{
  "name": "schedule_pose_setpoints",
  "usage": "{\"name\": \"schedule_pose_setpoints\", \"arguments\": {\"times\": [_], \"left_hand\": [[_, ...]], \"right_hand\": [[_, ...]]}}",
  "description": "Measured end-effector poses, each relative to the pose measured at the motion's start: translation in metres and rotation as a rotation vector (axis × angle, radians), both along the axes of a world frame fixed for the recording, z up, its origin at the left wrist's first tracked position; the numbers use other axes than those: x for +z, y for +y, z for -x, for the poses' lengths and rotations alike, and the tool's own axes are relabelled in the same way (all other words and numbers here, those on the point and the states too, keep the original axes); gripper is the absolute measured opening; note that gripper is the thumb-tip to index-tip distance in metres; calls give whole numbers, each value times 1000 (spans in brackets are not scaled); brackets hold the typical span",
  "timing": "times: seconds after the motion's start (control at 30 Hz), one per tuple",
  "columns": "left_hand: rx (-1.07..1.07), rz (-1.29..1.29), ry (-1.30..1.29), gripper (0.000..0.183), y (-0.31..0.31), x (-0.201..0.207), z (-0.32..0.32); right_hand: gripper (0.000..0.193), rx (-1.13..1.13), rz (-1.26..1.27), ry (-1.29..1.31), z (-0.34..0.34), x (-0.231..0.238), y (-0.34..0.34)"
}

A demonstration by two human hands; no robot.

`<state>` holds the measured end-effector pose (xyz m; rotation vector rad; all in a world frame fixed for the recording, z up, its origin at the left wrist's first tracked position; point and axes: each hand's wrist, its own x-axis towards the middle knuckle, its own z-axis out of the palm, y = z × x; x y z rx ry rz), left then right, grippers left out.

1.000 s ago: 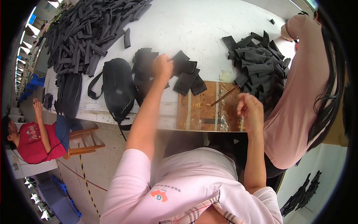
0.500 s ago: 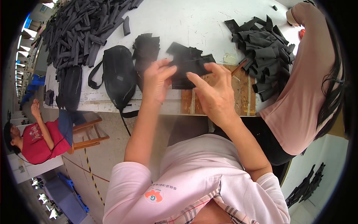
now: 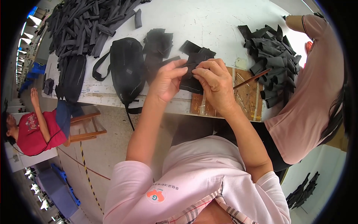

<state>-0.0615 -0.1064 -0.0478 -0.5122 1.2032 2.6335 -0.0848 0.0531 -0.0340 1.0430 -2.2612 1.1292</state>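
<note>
A small black fabric piece (image 3: 191, 86) with a pale stitch line is held up over the near edge of the table. My left hand (image 3: 166, 80) pinches its left edge between thumb and fingers. On its other side my right hand (image 3: 216, 84) is closed, fingertips and thumb pressed together on the cloth. Just beyond my hands lie more flat black pieces (image 3: 197, 47). To the left is a loose stack of black pieces (image 3: 158, 41), and beside that a black pouch (image 3: 127, 69) with a strap.
A worn wooden board (image 3: 246, 91) lies under my right hand, a thin brown stick (image 3: 253, 78) across it. Black fabric strips form a pile (image 3: 272, 56) at right and a larger heap (image 3: 89, 26) at far left. A co-worker (image 3: 317, 82) stands close on the right; another person sits at left.
My fingers have come together on the black fabric piece, the right hand going from spread fingers to a pinch. The whole view has shifted slightly.
</note>
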Motion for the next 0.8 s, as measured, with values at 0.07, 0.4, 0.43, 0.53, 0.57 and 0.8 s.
{"name": "schedule_pose_setpoints", "arguments": {"times": [0.07, 0.4, 0.43, 0.53, 0.57, 0.8], "left_hand": [[36, 102, 53, 31, -5, -11, 1], [7, 582, 418, 22, -2, 11, 0], [-41, 578, 429, 22, -1, 10, -2], [-124, 558, 400, 22, -1, 14, -7], [-155, 547, 360, 21, 0, 18, -10], [-162, 321, 192, 16, 10, 28, -20]], "right_hand": [[16, -1, 13, -6, 4, 0, -5], [7, -67, 116, -488, 12, 9, 1], [7, -63, 115, -490, 10, 9, 1], [10, -18, 179, -584, 5, 9, 6], [10, -38, 180, -600, 3, 9, 8], [11, -57, 153, -534, -9, 10, 18]]}}
